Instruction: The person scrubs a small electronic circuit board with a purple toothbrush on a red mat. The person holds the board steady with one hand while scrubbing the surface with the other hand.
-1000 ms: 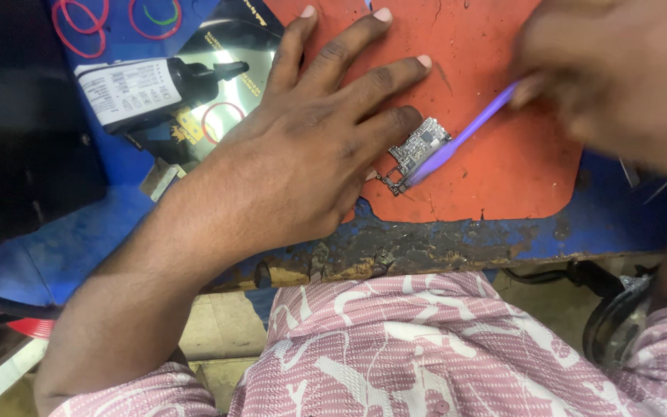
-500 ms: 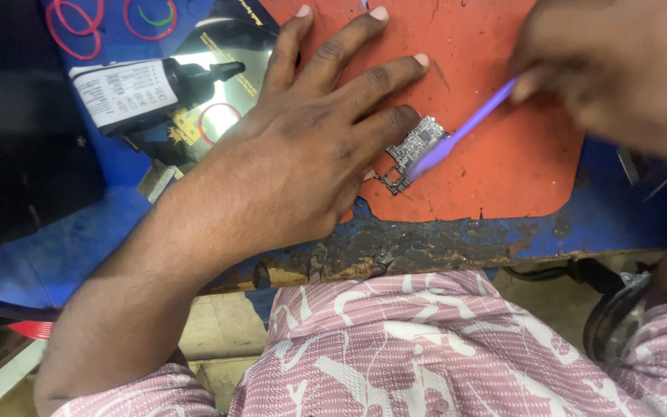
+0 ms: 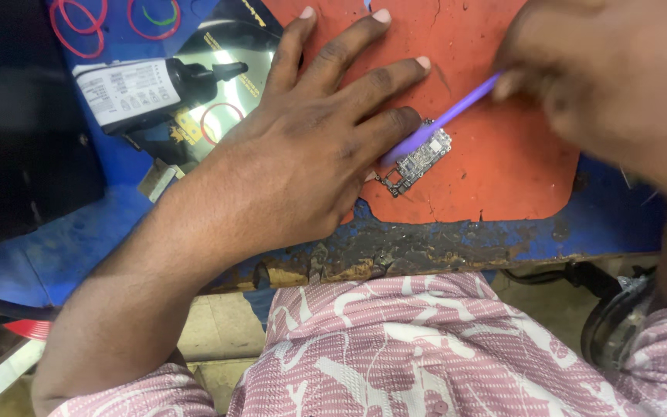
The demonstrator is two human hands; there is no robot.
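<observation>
Brushing a Small Circuit Board on the Red Mat

Pinning the small circuit board (image 3: 420, 158) near the worktop's (image 3: 441, 247) front edge, the left hand (image 3: 310, 147) lies flat on the red mat (image 3: 503, 154), fingers spread. The right hand (image 3: 611, 77), blurred, seems to pinch a purple brush (image 3: 441, 120) whose tip touches the board. A black bottle (image 3: 148, 85) lies toward the left edge.

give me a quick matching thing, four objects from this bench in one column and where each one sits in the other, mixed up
Things:
1. circuit board
2. purple tool
3. black bottle
4. rubber bands

Places:
A. top left corner, on the blue bench
B. held in the right hand
C. on the orange mat, at the left hand thumb
D. lying on its side, left of the mat

Pairs: 1-C, 2-B, 3-D, 4-A
</observation>
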